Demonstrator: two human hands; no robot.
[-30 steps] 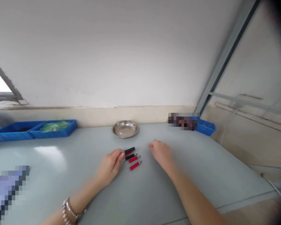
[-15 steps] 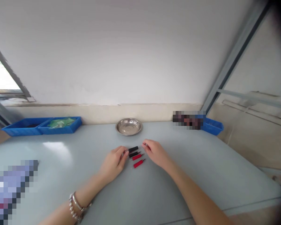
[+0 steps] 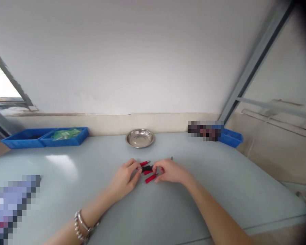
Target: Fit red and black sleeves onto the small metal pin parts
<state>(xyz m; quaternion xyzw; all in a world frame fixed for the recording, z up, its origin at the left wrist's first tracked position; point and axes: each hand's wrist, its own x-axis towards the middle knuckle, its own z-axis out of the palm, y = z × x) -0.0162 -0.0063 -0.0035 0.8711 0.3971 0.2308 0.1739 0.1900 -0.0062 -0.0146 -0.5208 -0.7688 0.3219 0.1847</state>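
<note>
Small pen-like pieces with red or black sleeves and thin metal tips lie close together between my hands. My left hand (image 3: 129, 175) is closed, with thumb and fingertips pinching the left end of a black-sleeved piece (image 3: 146, 168). Behind that, a red-sleeved piece (image 3: 144, 163) points right. Another red-sleeved piece (image 3: 150, 178) lies nearest me, and one more red sleeve shows partly under the black. My right hand (image 3: 170, 170) is closed over the right ends of the pieces, fingers curled. A thin metal tip (image 3: 171, 158) shows behind its knuckles; what its fingers grip is hidden.
A shallow steel dish (image 3: 140, 138) stands near the wall. Two blue bins (image 3: 66, 137) sit at the back left, one with green plastic bags. Another blue bin (image 3: 232, 137) and a blurred-out item stand at the back right. A blurred-out blue shape lies at the left.
My right hand has come left and nearer me, onto the pieces. The black piece at my left fingertips has shifted nearer me, and a red piece now shows behind it.
</note>
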